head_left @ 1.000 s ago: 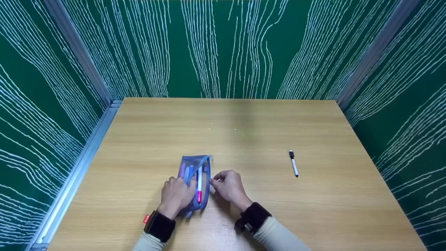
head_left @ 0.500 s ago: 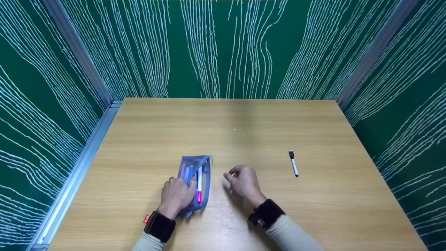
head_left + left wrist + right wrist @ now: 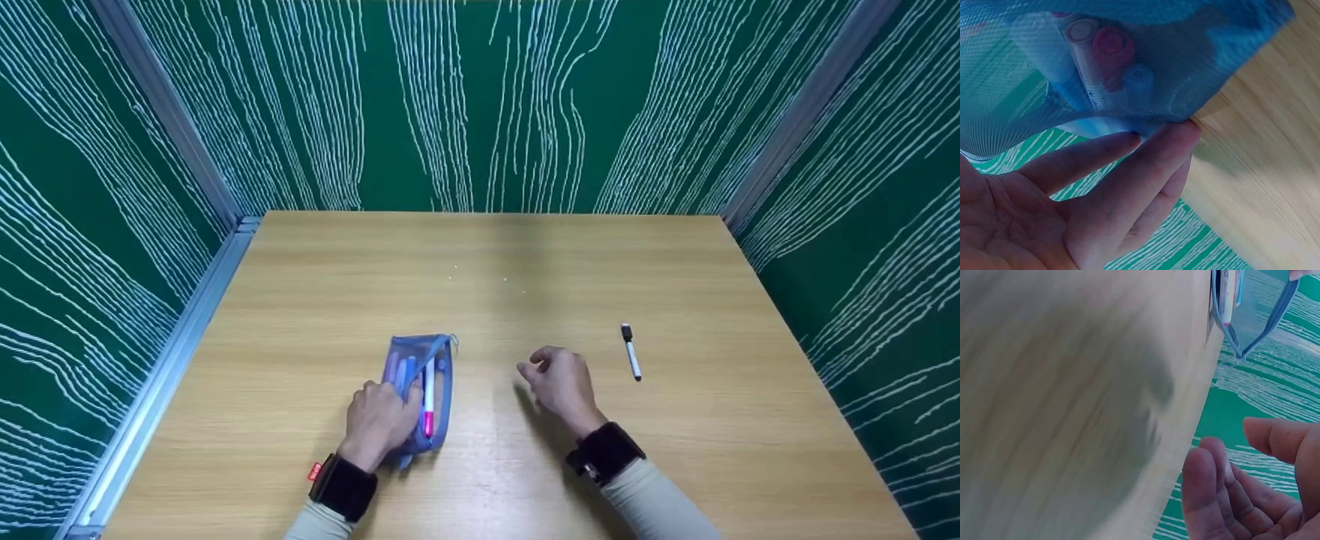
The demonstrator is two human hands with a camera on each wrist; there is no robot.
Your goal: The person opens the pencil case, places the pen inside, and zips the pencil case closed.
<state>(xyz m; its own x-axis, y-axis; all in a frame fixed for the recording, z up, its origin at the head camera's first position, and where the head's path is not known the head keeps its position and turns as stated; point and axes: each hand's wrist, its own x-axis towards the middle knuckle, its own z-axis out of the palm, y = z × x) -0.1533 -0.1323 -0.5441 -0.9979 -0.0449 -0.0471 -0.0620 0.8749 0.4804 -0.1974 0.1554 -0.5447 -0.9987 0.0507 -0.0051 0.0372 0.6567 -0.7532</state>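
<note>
A blue mesh pencil case (image 3: 411, 343) lies on the table left of centre, its zipper side facing up. Through the opening show a white marker with a pink end (image 3: 429, 397) and several blue and purple pens. My left hand (image 3: 379, 421) grips the case's near left edge, thumb on top; in the left wrist view its fingers (image 3: 1129, 197) press the mesh from the other side. My right hand (image 3: 562, 386) hovers over the table, between the case and a white marker with a black cap (image 3: 631, 352). Its thumb and fingers (image 3: 1199, 481) are apart and hold nothing.
The wooden table (image 3: 360, 262) has a few tiny white specks (image 3: 505, 279) toward its back. Green panels with white wavy lines (image 3: 487, 112) stand at the back and both sides. A metal rail (image 3: 172, 360) runs along the left edge.
My right hand has moved away from the pencil case's right edge, to the right and slightly back, toward the black-capped marker. My left hand and the case have stayed still.
</note>
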